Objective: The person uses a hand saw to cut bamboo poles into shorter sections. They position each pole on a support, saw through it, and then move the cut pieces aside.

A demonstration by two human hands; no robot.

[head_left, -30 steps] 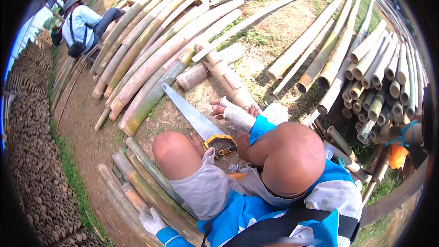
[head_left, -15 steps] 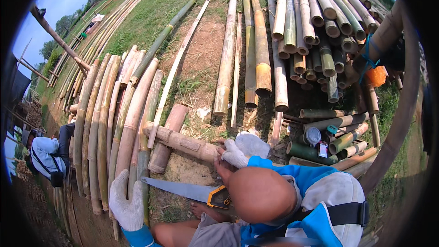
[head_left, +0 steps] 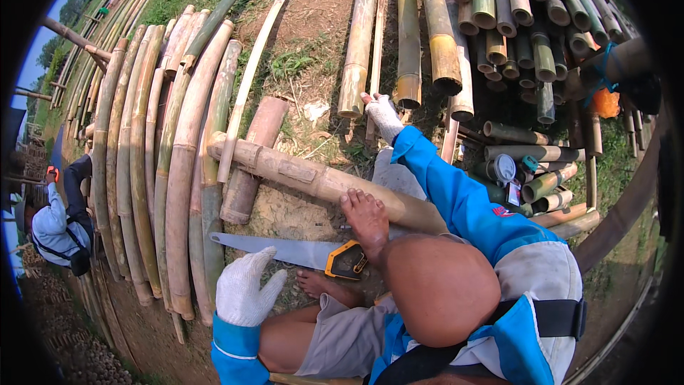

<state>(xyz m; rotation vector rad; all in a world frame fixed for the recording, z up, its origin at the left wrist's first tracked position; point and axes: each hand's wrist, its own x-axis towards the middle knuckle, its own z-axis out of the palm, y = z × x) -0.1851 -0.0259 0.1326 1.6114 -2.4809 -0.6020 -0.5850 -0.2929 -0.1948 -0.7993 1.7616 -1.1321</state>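
At nine o'clock, far edge: second person [head_left: 60,224], light top, dark bag, bent over beside the long poles.

Nine to eleven o'clock: row of long curved bamboo poles [head_left: 182,164], laid side by side on bare earth.

Seven o'clock: left hand [head_left: 244,289], white knit glove, blue cuff; fingers spread and released, grasping nothing, just beside the saw blade, at the near end of the long poles.

Centre, six o'clock: hand saw [head_left: 299,251], grey blade, black-and-yellow handle, flat on the ground, handle by the bare foot [head_left: 367,217].

Centre: cut bamboo length [head_left: 313,180], lying crosswise on a short thick log [head_left: 253,160]; the foot rests on it.

Twelve o'clock: right hand [head_left: 383,113], white glove, blue sleeve, stretched towards the ends of the stacked poles; whether the fingers are clenched, cannot tell.

One to three o'clock: pile of cut bamboo sections [head_left: 513,36], green and tan; orange object [head_left: 605,102] at its right.
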